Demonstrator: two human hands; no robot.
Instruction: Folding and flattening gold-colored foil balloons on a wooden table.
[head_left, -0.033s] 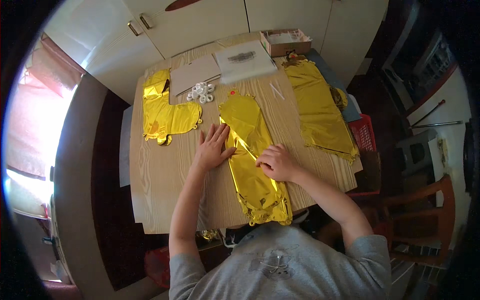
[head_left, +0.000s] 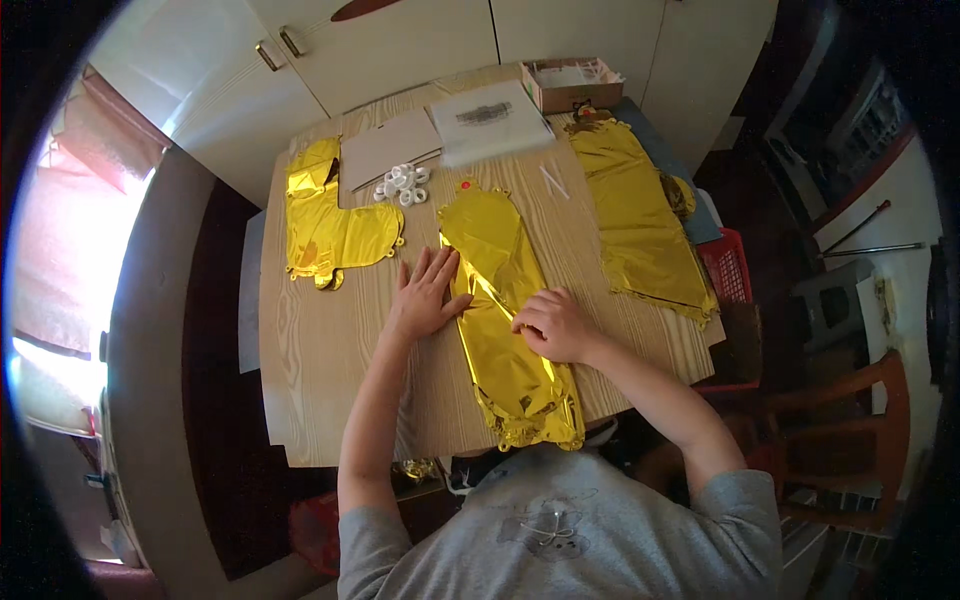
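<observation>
A flat, uninflated gold foil balloon [head_left: 493,290] lies lengthwise in front of me, its near end at the table's front edge. My left hand [head_left: 425,295] rests flat with fingers spread, the fingertips and thumb touching the balloon's left edge. On the opposite edge, my right hand [head_left: 555,325] is curled, thumb and fingers pinching the foil; its fingertips are partly hidden. To the left lies a folded gold foil balloon [head_left: 345,235] in an L shape. At the right is a stack of gold foil [head_left: 640,215], wider toward its near end.
Beyond the balloon sit several white ribbon rolls [head_left: 403,183], a grey-brown board [head_left: 385,150] and a clear plastic bag [head_left: 490,122]. Two white sticks [head_left: 553,180] lie nearby. An open cardboard box [head_left: 570,88] stands at the back edge. A red basket [head_left: 727,265] is beside the table.
</observation>
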